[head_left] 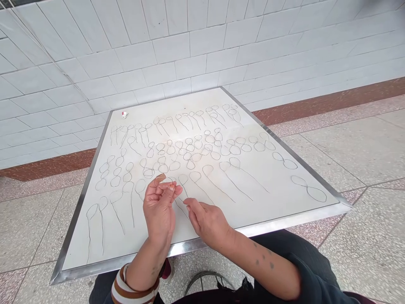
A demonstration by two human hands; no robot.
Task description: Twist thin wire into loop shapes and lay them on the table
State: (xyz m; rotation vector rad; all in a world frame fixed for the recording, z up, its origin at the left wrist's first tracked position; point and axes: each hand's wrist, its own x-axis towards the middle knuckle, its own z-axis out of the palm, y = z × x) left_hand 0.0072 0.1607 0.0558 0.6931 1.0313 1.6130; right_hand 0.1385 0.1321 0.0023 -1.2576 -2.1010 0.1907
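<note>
Above the near part of the white table, my left hand (pixel 160 209) is closed, thumb pressed against the fingers in a pinch. A thin wire shows faintly at its fingertips. Just to the right, my right hand (pixel 210 219) is closed too, thumb against the curled forefinger. A wire seems to run from it towards the left hand, but its ends are hard to make out. Around the hands lie thin wire pieces: single loops with long tails, such as a looped wire (pixel 228 179) on the right, and figure-eight wires, such as a figure-eight wire (pixel 308 188) near the right edge.
The white table (pixel 278 211) has a metal rim. Several rows of bent wires (pixel 190 145) cover its middle and back. A small white and red object (pixel 125 114) sits at the far left corner. A tiled wall (pixel 177 55) stands behind; a round metal frame (pixel 207 276) shows below the front edge.
</note>
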